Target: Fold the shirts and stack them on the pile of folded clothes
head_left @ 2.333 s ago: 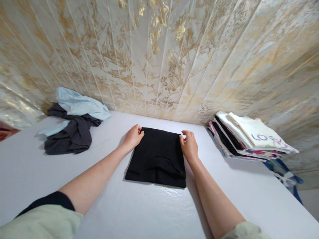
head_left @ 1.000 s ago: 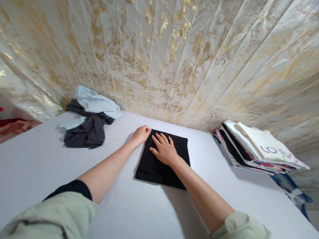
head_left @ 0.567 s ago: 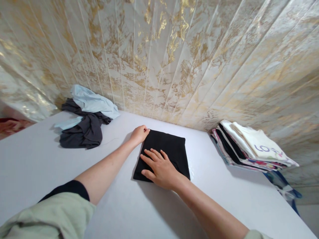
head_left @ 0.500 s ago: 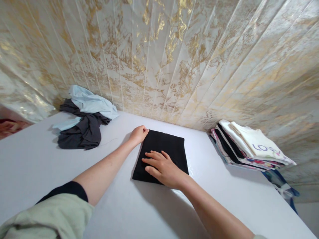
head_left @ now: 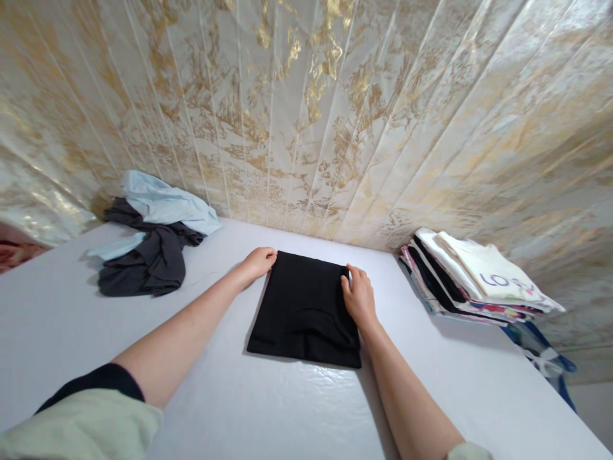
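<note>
A folded black garment (head_left: 301, 306) lies flat on the white table, with a few wrinkles near its front edge. My left hand (head_left: 259, 262) is closed on its far left corner, fingertips pinched together. At the far right corner, my right hand (head_left: 359, 295) grips the edge, its thumb on top of the cloth and its other fingers along the outer side.
At the back left lies a loose heap of dark grey (head_left: 148, 262) and light blue clothes (head_left: 167, 203). A stack of folded clothes (head_left: 493, 275) stands at the right, with blue fabric (head_left: 541, 361) hanging by the table edge. A patterned curtain (head_left: 306, 115) borders the back.
My right hand has moved from lying spread on the garment's front part to gripping its far right corner. My left hand stays at the far left corner. The view has shifted slightly.
</note>
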